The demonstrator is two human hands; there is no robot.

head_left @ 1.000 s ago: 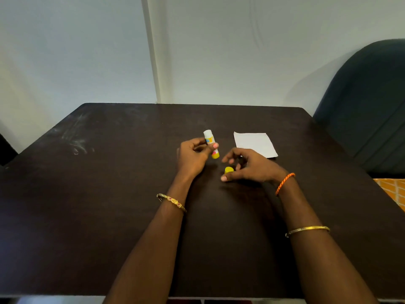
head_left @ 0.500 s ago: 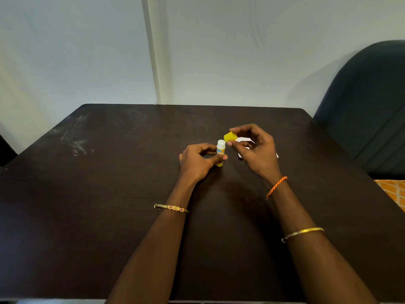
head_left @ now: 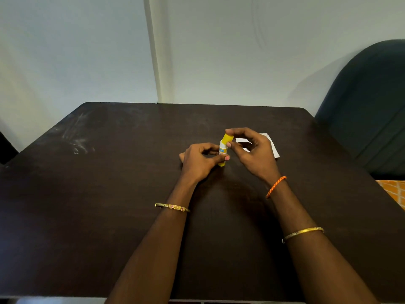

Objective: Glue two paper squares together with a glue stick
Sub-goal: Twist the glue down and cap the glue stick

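**Now: cap meets glue stick at mid-worktop**

Broadly, a dark brown worktop (head_left: 109, 205) fills most of the view, with pale scuff marks toward 10 o'clock. A dark padded chair (head_left: 368, 110) stands off the worktop's edge at 2 o'clock, against a plain pale wall.

2 bare forearms reach in from 6 o'clock and meet near the centre. The left forearm carries 1 gold bangle with pink stones (head_left: 172, 207); the right carries 1 plain gold bangle (head_left: 302, 233) and, nearer the wrist, 1 orange braided band (head_left: 275, 186).

White paper (head_left: 273, 148) lies flat on the worktop just past the right hand, toward 1 o'clock, and is largely hidden by it; whether it is 1 sheet or 2 cannot be told.

The left hand (head_left: 197, 163) is curled, its fingers (head_left: 225, 158) closed around the lower body of the glue stick (head_left: 222, 151), which stands nearly upright at the centre, its yellow base showing below the hand.

The right hand (head_left: 256, 156) has thumb and fingers pinched on the yellow cap (head_left: 227, 138), which sits at the top of the stick, tilted a little toward 1 o'clock. Whether the cap is fully seated cannot be told.
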